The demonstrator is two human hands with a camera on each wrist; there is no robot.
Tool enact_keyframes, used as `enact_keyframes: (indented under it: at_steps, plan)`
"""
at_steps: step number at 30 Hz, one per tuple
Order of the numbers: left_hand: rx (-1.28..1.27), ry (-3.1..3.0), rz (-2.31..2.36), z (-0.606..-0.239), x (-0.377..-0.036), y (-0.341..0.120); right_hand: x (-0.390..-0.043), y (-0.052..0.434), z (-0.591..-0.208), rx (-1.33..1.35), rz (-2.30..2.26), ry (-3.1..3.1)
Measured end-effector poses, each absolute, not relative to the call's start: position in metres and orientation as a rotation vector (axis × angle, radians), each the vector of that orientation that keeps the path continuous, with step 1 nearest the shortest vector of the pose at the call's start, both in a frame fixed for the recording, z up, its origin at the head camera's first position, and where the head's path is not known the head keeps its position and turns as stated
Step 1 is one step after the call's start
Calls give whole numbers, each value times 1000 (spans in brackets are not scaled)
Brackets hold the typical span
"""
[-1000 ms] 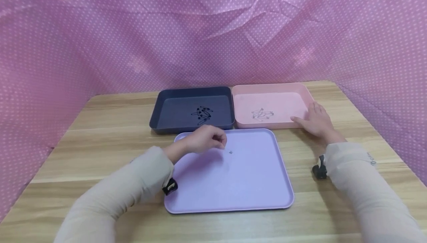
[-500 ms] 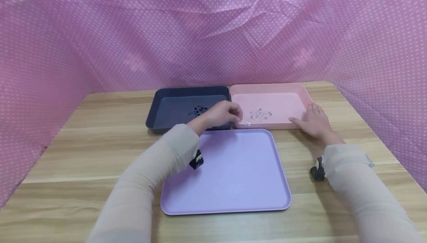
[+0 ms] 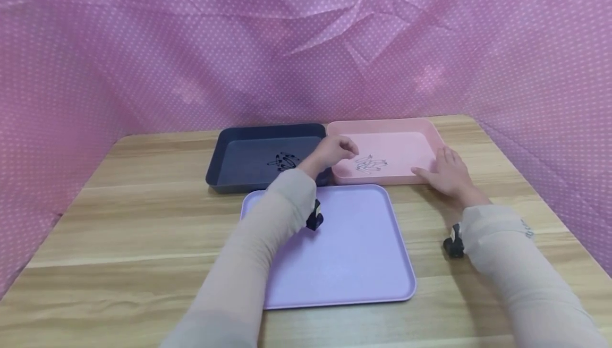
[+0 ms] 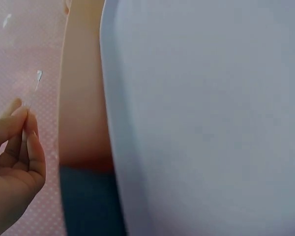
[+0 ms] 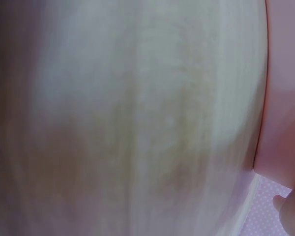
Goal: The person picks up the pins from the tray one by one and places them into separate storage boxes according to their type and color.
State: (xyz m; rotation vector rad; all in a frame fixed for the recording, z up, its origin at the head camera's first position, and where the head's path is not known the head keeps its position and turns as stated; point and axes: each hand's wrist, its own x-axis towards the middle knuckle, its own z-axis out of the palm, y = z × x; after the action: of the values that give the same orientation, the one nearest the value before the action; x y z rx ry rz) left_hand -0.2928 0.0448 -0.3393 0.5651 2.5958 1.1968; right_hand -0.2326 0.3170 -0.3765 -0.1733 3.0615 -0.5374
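Observation:
My left hand (image 3: pixel 338 151) hovers over the near left part of the pink tray (image 3: pixel 430 131), pinching a small clear pin (image 4: pixel 34 88) between thumb and fingertips. A pile of clear pins (image 3: pixel 369 164) lies in the pink tray just right of that hand. Beside it, the dark grey tray (image 3: pixel 229 151) holds a heap of black pins (image 3: pixel 283 161). My right hand (image 3: pixel 447 172) rests with straight fingers against the pink tray's near right corner. The lilac tray (image 3: pixel 363 252) sits in front, under my left forearm.
All three trays stand on a wooden table (image 3: pixel 119 220). Pink dotted cloth (image 3: pixel 143 61) walls in the back and both sides. The right wrist view is a blur of table and the pink tray's wall (image 5: pixel 282 98).
My left hand lifted a clear pin from the lilac tray and carried it back and right, over the pink tray. The right hand stayed at the pink tray's corner.

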Motion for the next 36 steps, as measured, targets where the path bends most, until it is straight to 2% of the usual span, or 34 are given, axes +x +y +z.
enact_keyframes:
  at_steps: [18,36]
  plan:
    - [343,2704,1308,-365,-300,87,-223,322,-374,-159,-529,3060]
    - [328,2758,1224,-369,-295,99,-216,325,-371,-152,-512,3063]
